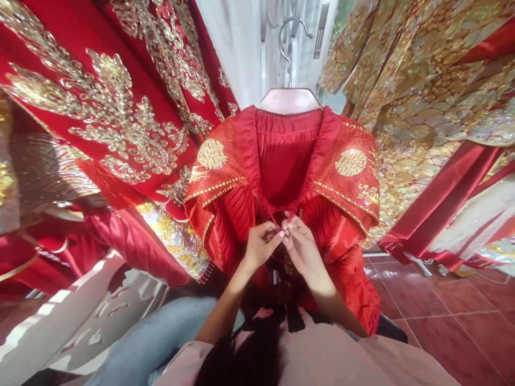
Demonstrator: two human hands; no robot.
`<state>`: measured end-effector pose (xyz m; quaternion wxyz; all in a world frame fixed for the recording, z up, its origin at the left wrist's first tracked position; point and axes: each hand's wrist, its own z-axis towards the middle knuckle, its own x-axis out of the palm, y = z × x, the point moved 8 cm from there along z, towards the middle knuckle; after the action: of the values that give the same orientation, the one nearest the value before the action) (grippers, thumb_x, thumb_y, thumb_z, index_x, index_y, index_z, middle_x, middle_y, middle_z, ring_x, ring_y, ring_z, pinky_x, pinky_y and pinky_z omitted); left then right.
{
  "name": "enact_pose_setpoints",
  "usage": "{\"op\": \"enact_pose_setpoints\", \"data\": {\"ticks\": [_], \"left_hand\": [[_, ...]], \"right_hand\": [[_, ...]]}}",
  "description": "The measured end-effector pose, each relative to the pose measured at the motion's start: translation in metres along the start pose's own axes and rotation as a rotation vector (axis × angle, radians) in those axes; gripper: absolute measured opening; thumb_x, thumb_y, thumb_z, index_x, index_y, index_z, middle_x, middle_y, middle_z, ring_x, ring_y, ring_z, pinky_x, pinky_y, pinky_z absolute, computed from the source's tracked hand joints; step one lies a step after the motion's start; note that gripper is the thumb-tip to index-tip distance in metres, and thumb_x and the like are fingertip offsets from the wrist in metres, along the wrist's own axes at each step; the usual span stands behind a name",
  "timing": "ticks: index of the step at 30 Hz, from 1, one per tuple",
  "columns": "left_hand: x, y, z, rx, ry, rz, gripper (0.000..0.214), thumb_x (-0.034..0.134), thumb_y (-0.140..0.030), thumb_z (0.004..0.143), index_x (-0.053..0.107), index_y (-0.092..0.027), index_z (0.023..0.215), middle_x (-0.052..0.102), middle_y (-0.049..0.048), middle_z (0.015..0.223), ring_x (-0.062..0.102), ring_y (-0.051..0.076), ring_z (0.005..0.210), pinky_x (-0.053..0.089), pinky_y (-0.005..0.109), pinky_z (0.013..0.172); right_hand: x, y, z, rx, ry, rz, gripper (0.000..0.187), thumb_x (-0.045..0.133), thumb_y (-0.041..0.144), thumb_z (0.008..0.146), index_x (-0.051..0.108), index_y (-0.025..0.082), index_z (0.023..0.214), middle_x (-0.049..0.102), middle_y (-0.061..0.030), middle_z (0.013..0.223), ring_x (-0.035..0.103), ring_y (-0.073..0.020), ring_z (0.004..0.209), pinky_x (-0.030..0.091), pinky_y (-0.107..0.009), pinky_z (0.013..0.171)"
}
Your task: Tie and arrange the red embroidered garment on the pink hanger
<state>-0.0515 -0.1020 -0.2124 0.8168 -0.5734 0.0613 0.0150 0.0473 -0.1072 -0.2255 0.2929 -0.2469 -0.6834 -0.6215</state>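
A red garment (241, 177) with gold embroidered shoulder panels hangs in front of me on a pink hanger (288, 100) with a metal hook. My left hand (260, 246) and my right hand (301, 245) meet at the garment's front opening, just below the collar. Both hands have their fingers pinched together on a small red fastening (280, 222) at the closure. The fingertips of the two hands touch each other there. The fastening itself is mostly hidden by my fingers.
More red and gold embroidered garments (120, 107) hang close on the left, and gold patterned ones (422, 96) on the right. A red tiled floor (450, 321) shows at the lower right. A white carved panel (80, 316) lies at the lower left.
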Motion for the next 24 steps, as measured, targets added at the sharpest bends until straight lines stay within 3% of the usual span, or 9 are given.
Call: {"op": "enact_pose_setpoints", "data": {"ticks": [4,7,11,14,16,18,21,24], "left_hand": [[0.006,-0.009,0.001,0.054,0.061,0.023,0.027,0.059,-0.037,0.077,0.055,-0.015,0.063,0.048,-0.0024,0.053,0.036,0.007,0.047,0.029,0.02,0.047],[0.004,-0.02,0.001,0.127,0.042,0.149,0.021,0.054,-0.031,0.079,0.058,-0.015,0.067,0.051,-0.0018,0.054,0.037,0.007,0.047,0.028,0.019,0.046],[-0.005,-0.041,0.005,0.294,0.056,0.467,0.018,0.049,-0.024,0.078,0.059,-0.016,0.066,0.047,-0.0026,0.053,0.039,0.007,0.047,0.031,0.019,0.048],[-0.017,-0.061,0.017,0.395,0.09,0.637,0.012,0.055,-0.027,0.077,0.06,-0.017,0.073,0.048,-0.0045,0.052,0.041,0.006,0.046,0.032,0.018,0.048],[-0.029,-0.082,0.027,0.449,0.068,0.662,0.014,0.06,-0.03,0.077,0.058,-0.017,0.076,0.048,-0.0056,0.053,0.041,0.006,0.045,0.031,0.017,0.048],[-0.035,-0.108,0.036,0.508,0.067,0.644,0.017,0.061,-0.03,0.078,0.053,-0.017,0.073,0.045,-0.0065,0.053,0.04,0.005,0.045,0.03,0.017,0.047],[-0.042,-0.148,0.05,0.559,0.108,0.542,0.027,0.063,-0.027,0.078,0.042,-0.018,0.064,0.039,-0.0072,0.053,0.033,0.005,0.044,0.028,0.019,0.045],[-0.073,-0.184,0.063,0.619,0.017,0.457,0.034,0.067,-0.027,0.077,0.038,-0.019,0.06,0.034,-0.0068,0.053,0.03,0.006,0.046,0.026,0.022,0.044]], "right_hand": [[0.0,0.007,-0.001,-0.058,-0.013,-0.029,0.027,0.074,0.02,0.06,0.061,0.019,0.084,0.051,0.0066,0.061,0.047,-0.0033,0.054,0.041,-0.014,0.054],[0.0,0.011,0.0,-0.118,-0.044,-0.098,0.023,0.072,0.03,0.069,0.064,0.017,0.086,0.052,0.0059,0.058,0.046,-0.0035,0.052,0.042,-0.015,0.053],[0.0,0.018,-0.003,-0.174,-0.022,-0.191,0.033,0.068,0.04,0.073,0.064,0.016,0.095,0.064,0.0004,0.072,0.054,-0.0064,0.058,0.05,-0.021,0.058],[-0.004,0.028,-0.006,-0.17,-0.042,-0.352,0.043,0.07,0.047,0.069,0.062,0.017,0.099,0.067,-0.003,0.083,0.06,-0.0091,0.059,0.051,-0.022,0.05],[-0.003,0.044,-0.005,-0.166,-0.051,-0.471,0.043,0.07,0.05,0.068,0.062,0.016,0.094,0.066,-0.0026,0.076,0.06,-0.0099,0.052,0.049,-0.021,0.044],[0.008,0.066,-0.001,-0.117,0.035,-0.529,0.039,0.07,0.048,0.069,0.062,0.015,0.089,0.063,-0.0005,0.062,0.058,-0.0099,0.046,0.048,-0.021,0.041],[0.035,0.106,0.006,0.042,0.264,-0.468,0.025,0.073,0.029,0.07,0.065,0.013,0.086,0.052,0.0039,0.051,0.047,-0.0042,0.039,0.04,-0.014,0.036],[0.035,0.164,0.017,0.024,0.308,-0.43,0.017,0.068,0.012,0.07,0.067,0.014,0.087,0.042,0.0069,0.05,0.033,0.001,0.037,0.028,-0.009,0.033]]}}
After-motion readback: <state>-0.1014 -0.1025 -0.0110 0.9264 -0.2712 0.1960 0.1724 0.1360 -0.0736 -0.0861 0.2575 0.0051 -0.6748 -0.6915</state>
